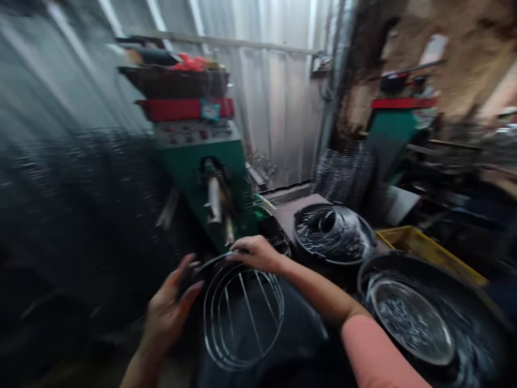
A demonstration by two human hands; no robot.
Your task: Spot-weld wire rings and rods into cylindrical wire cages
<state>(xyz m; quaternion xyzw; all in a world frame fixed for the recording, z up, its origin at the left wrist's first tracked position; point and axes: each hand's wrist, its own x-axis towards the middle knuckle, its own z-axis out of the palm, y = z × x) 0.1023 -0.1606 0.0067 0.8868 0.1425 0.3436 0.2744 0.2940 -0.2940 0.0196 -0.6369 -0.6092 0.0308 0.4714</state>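
A round wire rack (262, 353), made of several rings with straight bars across, lies over my lap just below the hands. My right hand (256, 252) is closed, its fingers pinching a thin curved metal wire (212, 261) above the rack's far rim. The wire's other end runs toward my left hand (167, 304). There the thumb and fingers are spread apart; motion blur hides whether the fingertips touch the wire. In front of both hands stands a green machine (189, 178) with a pale rod-like part (215, 199) jutting out.
To the right, a black basin (301, 237) holds metal wire pieces; a larger one (365, 264) has a metal bowl (446, 337) with small metal parts. Behind sit a yellow crate (440, 253), stacked wire rings (343, 175) and a second green machine (390, 129). A corrugated metal wall (274, 108) closes the back.
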